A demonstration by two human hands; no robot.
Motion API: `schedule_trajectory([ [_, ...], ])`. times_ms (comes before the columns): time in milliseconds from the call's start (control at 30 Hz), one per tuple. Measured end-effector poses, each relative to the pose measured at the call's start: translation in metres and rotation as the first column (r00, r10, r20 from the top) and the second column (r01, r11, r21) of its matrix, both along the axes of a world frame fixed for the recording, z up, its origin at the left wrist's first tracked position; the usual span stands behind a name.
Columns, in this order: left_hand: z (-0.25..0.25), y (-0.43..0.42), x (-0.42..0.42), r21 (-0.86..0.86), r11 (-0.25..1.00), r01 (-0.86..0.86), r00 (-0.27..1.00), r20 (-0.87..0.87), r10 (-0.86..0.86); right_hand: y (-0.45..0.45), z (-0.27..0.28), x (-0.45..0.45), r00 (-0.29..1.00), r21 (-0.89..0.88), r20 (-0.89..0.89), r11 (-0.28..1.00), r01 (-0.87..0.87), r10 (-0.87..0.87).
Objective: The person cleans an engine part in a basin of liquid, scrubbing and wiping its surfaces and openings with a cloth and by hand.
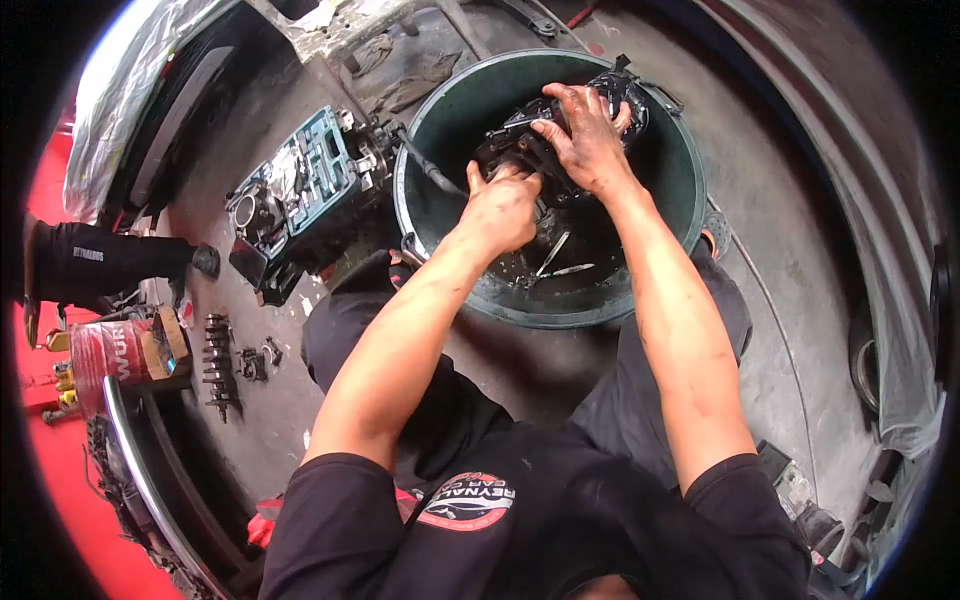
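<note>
A round green tub (412,217) stands between my knees with dark liquid in its bottom. A wet, black engine part (545,150) leans across its far right side. My right hand (592,140) grips the part from above, thumb and fingers apart over its upper edge. Lower and to the left, my left hand (503,207) is closed against the near left end of the part, its fingertips partly hidden. I cannot tell what, if anything, it holds besides. Two thin, light-coloured pieces (562,270) lie in the liquid below my hands.
Left of the tub sits an open teal tool case (325,165) among metal parts. A crankshaft (216,365) lies on the floor near a red drum (105,360). Another person's leg (120,255) reaches in from the left. A cable (775,330) runs along the right-hand floor.
</note>
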State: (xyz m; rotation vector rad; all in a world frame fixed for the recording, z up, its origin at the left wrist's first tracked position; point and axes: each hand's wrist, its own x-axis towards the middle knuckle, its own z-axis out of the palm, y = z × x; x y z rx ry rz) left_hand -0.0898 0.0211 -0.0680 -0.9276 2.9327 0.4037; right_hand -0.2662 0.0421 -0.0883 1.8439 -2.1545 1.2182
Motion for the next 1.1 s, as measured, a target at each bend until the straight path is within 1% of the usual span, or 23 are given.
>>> schedule_trajectory([
  [33, 0.003, -0.002, 0.004, 0.100, 0.995, -0.022, 1.000, 0.010, 0.021, -0.001, -0.002, -0.001, 1.000, -0.017, -0.004, 1.000, -0.005, 0.005],
  [67, 0.003, 0.003, 0.012, 0.111, 0.993, -0.037, 0.997, -0.056, 0.044, -0.002, -0.004, -0.003, 1.000, -0.035, -0.008, 0.999, -0.007, 0.007],
  [100, 0.007, 0.009, 0.016, 0.016, 1.000, -0.003, 1.000, 0.002, 0.003, -0.001, -0.003, -0.002, 0.999, -0.038, -0.039, 0.999, 0.006, -0.007],
  [133, 0.009, 0.013, 0.018, -0.069, 0.997, 0.035, 0.997, 0.068, -0.030, -0.001, -0.003, -0.004, 1.000, -0.015, -0.028, 1.000, -0.004, 0.003],
  [167, 0.004, 0.012, 0.019, -0.176, 0.979, 0.102, 0.995, 0.030, -0.098, -0.001, -0.003, -0.005, 1.000, -0.018, -0.022, 1.000, -0.012, 0.011],
  [200, -0.003, 0.004, 0.017, -0.247, 0.957, 0.153, 0.988, 0.063, -0.142, 0.000, -0.003, -0.004, 1.000, -0.017, -0.015, 0.999, -0.028, 0.027],
  [267, -0.003, -0.009, 0.009, -0.274, 0.931, 0.241, 0.968, 0.136, -0.210, -0.001, -0.003, -0.002, 1.000, -0.057, -0.019, 0.998, -0.019, 0.018],
  [300, 0.005, -0.012, 0.001, -0.189, 0.952, 0.240, 0.940, 0.289, -0.180, -0.003, -0.004, -0.001, 1.000, -0.075, -0.025, 0.997, -0.005, 0.003],
  [400, -0.004, -0.004, 0.006, -0.144, 0.980, 0.137, 0.982, 0.151, -0.116, -0.002, -0.008, -0.002, 1.000, -0.063, -0.009, 0.998, -0.018, 0.018],
  [433, -0.015, 0.000, 0.013, -0.146, 0.985, 0.091, 0.990, -0.092, -0.105, 0.000, -0.006, -0.002, 1.000, -0.053, -0.020, 0.998, -0.017, 0.016],
  [467, -0.025, 0.003, 0.020, -0.126, 0.989, 0.071, 0.990, -0.112, -0.086, 0.002, -0.005, -0.002, 0.999, -0.044, -0.032, 0.999, -0.010, 0.008],
  [533, -0.019, 0.018, 0.025, -0.160, 0.986, 0.039, 0.993, -0.102, -0.055, 0.004, -0.001, -0.003, 0.999, 0.021, -0.036, 1.000, -0.001, 0.002],
  [567, -0.024, 0.016, 0.022, -0.229, 0.971, 0.062, 0.976, -0.191, -0.108, 0.003, 0.001, -0.005, 0.999, 0.017, -0.033, 1.000, -0.004, 0.005],
  [600, -0.019, 0.011, 0.014, -0.210, 0.973, 0.099, 0.990, -0.083, -0.118, 0.003, 0.001, -0.006, 1.000, 0.016, -0.027, 1.000, -0.013, 0.013],
  [667, 0.000, -0.005, -0.004, -0.159, 0.977, 0.140, 0.983, 0.137, -0.119, 0.000, -0.003, -0.006, 0.997, -0.024, -0.076, 1.000, -0.010, 0.008],
  [733, -0.013, -0.009, -0.013, -0.194, 0.970, 0.144, 0.978, 0.175, -0.110, -0.002, -0.004, -0.008, 0.997, -0.052, -0.077, 0.999, -0.016, 0.012],
  [800, -0.026, -0.003, -0.004, -0.212, 0.972, 0.100, 0.994, -0.011, -0.105, 0.000, -0.003, -0.009, 0.996, -0.039, -0.080, 0.999, -0.038, 0.035],
  [867, -0.027, 0.009, 0.005, -0.133, 0.991, 0.031, 0.989, -0.139, -0.050, 0.007, 0.006, -0.005, 0.997, 0.028, -0.077, 0.999, -0.023, 0.026],
  [933, -0.014, 0.020, 0.016, -0.069, 0.998, 0.014, 0.992, -0.122, -0.022, 0.008, 0.002, -0.008, 0.996, -0.013, -0.083, 0.999, -0.037, 0.036],
  [1000, -0.005, 0.021, 0.019, -0.187, 0.981, 0.059, 0.998, -0.007, -0.062, 0.003, 0.000, -0.010, 0.996, -0.020, -0.078, 0.999, -0.033, 0.032],
  [1033, 0.005, 0.015, 0.015, -0.191, 0.977, 0.097, 0.995, 0.043, -0.091, 0.002, 0.003, -0.008, 0.997, -0.038, -0.072, 0.999, -0.037, 0.034],
  [1067, 0.011, 0.009, 0.010, -0.193, 0.973, 0.129, 0.990, 0.088, -0.114, 0.003, 0.007, -0.007, 0.997, 0.001, -0.062, 0.999, -0.046, 0.046],
  [1100, 0.002, 0.002, 0.009, -0.289, 0.941, 0.177, 0.982, 0.113, -0.150, 0.004, 0.010, -0.007, 0.996, 0.038, -0.079, 0.999, -0.036, 0.039],
])
